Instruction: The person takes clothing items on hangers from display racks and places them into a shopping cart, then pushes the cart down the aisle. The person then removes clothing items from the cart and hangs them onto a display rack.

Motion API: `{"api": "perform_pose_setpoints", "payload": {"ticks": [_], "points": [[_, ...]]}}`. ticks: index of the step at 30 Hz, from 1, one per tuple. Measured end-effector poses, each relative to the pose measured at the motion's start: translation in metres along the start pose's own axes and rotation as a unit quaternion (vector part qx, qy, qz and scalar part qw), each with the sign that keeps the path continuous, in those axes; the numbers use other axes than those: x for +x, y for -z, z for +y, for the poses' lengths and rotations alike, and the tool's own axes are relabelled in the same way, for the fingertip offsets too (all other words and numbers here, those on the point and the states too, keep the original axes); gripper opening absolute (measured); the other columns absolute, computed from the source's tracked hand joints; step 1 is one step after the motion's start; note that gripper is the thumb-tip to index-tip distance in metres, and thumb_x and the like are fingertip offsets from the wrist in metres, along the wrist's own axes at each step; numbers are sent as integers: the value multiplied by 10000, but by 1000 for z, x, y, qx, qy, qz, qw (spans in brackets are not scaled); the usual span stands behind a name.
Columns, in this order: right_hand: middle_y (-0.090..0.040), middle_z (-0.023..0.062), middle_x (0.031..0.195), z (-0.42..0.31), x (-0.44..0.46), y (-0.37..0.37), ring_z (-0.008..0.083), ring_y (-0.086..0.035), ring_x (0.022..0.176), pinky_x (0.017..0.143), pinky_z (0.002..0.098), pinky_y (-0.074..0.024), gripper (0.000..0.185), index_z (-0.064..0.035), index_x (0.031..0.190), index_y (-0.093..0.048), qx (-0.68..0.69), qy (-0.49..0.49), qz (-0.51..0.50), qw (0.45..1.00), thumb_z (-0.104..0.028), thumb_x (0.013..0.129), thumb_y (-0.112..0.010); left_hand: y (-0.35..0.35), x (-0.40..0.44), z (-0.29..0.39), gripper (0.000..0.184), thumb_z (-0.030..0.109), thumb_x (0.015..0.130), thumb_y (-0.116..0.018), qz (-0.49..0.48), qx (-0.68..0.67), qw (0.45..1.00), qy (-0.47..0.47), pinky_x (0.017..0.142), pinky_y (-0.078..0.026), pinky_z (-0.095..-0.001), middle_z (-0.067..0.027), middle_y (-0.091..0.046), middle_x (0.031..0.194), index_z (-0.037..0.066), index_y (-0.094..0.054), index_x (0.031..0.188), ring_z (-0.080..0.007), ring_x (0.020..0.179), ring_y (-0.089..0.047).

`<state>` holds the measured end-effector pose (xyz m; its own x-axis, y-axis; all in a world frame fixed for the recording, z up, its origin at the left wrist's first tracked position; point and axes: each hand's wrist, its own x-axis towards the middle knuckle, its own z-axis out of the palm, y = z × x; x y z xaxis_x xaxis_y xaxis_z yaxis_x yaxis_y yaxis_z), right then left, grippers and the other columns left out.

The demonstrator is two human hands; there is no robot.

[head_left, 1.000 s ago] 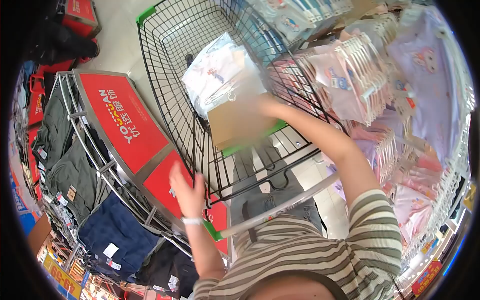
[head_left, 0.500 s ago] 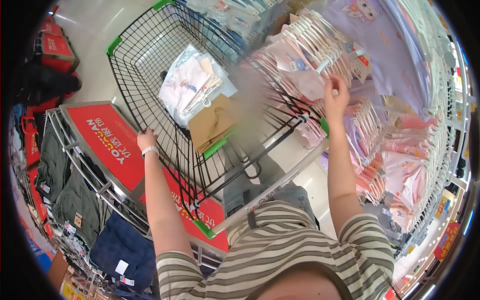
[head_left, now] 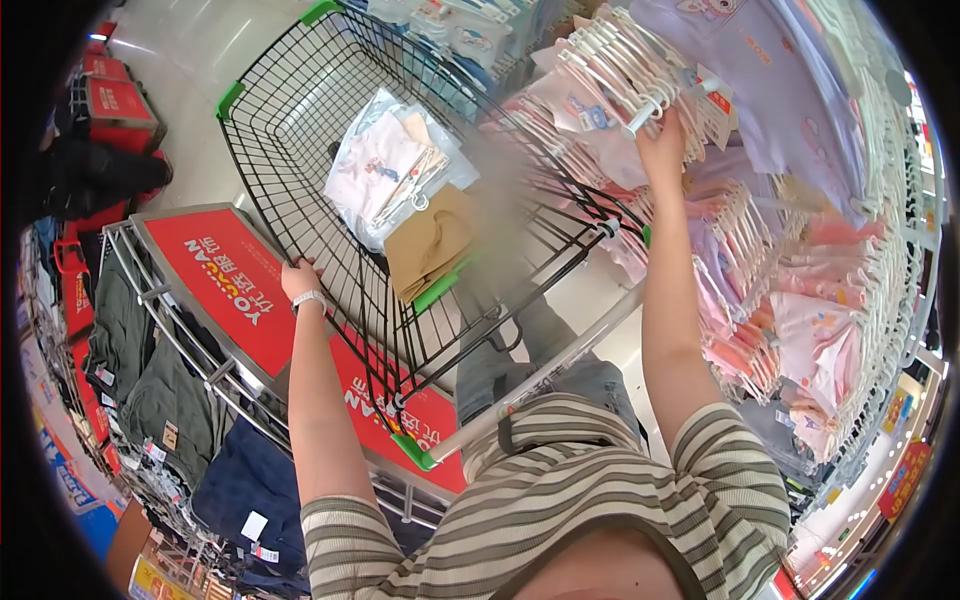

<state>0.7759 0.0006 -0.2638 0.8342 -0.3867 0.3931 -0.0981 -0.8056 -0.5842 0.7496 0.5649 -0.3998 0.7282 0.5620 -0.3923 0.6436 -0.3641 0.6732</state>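
Note:
My left hand (head_left: pixel 301 282), with a light band at the wrist, is closed on the side of a black wire shopping cart (head_left: pixel 340 310) with green corners. My right hand (head_left: pixel 662 148) reaches into a rack of children's clothes, fingers closed at a white clothes hanger (head_left: pixel 652 112) at the end of the row; part of the grip is hidden. Pink garments (head_left: pixel 570 105) hang from these hangers. Inside the cart lie a light printed garment (head_left: pixel 375 165) on a hanger, clear plastic wrapping, and a brown folded piece (head_left: pixel 432 245) like cardboard or paper.
A red-topped display (head_left: pixel 215 270) with a metal rail runs along the left, dark trousers (head_left: pixel 165 400) hanging from it. More pink clothes (head_left: pixel 815 340) and a lilac garment (head_left: pixel 770 80) hang at right. Blue-toned clothes (head_left: pixel 470 40) are ahead. A dark figure or object (head_left: pixel 105 175) stands far left.
My right hand has moved up and forward to the white hangers, from just below them. My left hand stays on the cart's side. The view has shifted slightly.

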Motion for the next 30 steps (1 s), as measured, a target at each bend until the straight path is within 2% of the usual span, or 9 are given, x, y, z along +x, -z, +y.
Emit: {"api": "perform_pose_setpoints", "payload": {"ticks": [5, 7, 9, 11, 13, 17, 18, 22, 30], "points": [[-615, 201, 1020, 14, -1, -7, 357, -576, 990, 853, 404, -433, 415, -10, 1113, -551, 9, 4, -32, 999, -165, 742, -656, 1, -12, -11, 156, 76, 856, -496, 10, -26, 999, -26, 466, -480, -273, -125, -649, 775, -39, -520, 959, -179, 507, -605], [-633, 210, 935, 9, -7, -8, 360, -603, 917, 792, 394, -453, 390, -12, 1095, -569, -46, -80, -75, 993, -183, 753, -648, 8, 4, -32, 238, 100, 822, -567, -17, 2, 999, -52, 453, -469, -282, -135, -645, 826, -55, -519, 996, -169, 493, -589], [-635, 210, 895, 19, -8, -12, 362, -608, 875, 766, 390, -457, 362, -11, 1065, -587, 1, -89, -67, 994, -187, 755, -647, 9, -1, -34, 390, 173, 776, -654, -51, 2, 999, 8, 557, -489, -286, -150, -635, 909, -73, -517, 1046, -177, 625, -616], [-638, 210, 854, 25, -8, -9, 364, -613, 833, 739, 386, -462, 336, -10, 1035, -605, 43, -96, -69, 992, -192, 756, -646, 27, 16, -27, 685, 356, 712, -729, -85, 9, 996, -5, 832, -442, -321, -166, -610, 1019, -97, -481, 1162, -224, 955, -576], [-632, 221, 840, 12, -3, -1, 362, -610, 793, 707, 374, -458, 293, 1, 979, -631, -27, -108, -77, 991, -191, 758, -647, 34, 64, -47, 916, 465, 713, -709, -109, -67, 992, 1, 837, -440, -322, -159, -565, 1139, -107, -329, 1319, -226, 992, -562], [-632, 222, 817, 8, -8, 4, 326, -620, 744, 683, 361, -455, 267, 12, 945, -639, 26, -59, -50, 997, -191, 771, -645, 10, 73, -28, 745, 377, 745, -711, -67, -26, 997, 11, 745, -483, -296, -134, -618, 1046, -94, -410, 1239, -191, 891, -613], [-636, 212, 803, 2, -13, 6, 305, -625, 726, 675, 358, -455, 269, 11, 954, -639, 24, -55, -44, 997, -191, 777, -646, 5, 69, -21, 577, 292, 802, -663, -65, -120, 989, 53, 616, -502, -270, -115, -645, 965, -52, -442, 1209, -174, 756, -640], [-653, 169, 773, -12, -28, 16, 215, -636, 701, 664, 336, -461, 268, 2, 977, -645, -49, -63, -110, 991, -188, 789, -657, 5, 49, -11, 407, 216, 863, -570, -69, -181, 978, 81, 504, -479, -254, -113, -659, 901, 4, -467, 1194, -175, 557, -609], [-645, 116, 741, -23, -46, 19, 85, -525, 662, 637, 274, -441, 278, -3, 988, -646, 32, -51, -108, 992, -200, 794, -676, 4, 31, -7, 452, 134, 806, -616, -37, -115, 992, 38, 451, -448, -258, -90, -652, 822, -30, -472, 1202, -128, 507, -559]]}}
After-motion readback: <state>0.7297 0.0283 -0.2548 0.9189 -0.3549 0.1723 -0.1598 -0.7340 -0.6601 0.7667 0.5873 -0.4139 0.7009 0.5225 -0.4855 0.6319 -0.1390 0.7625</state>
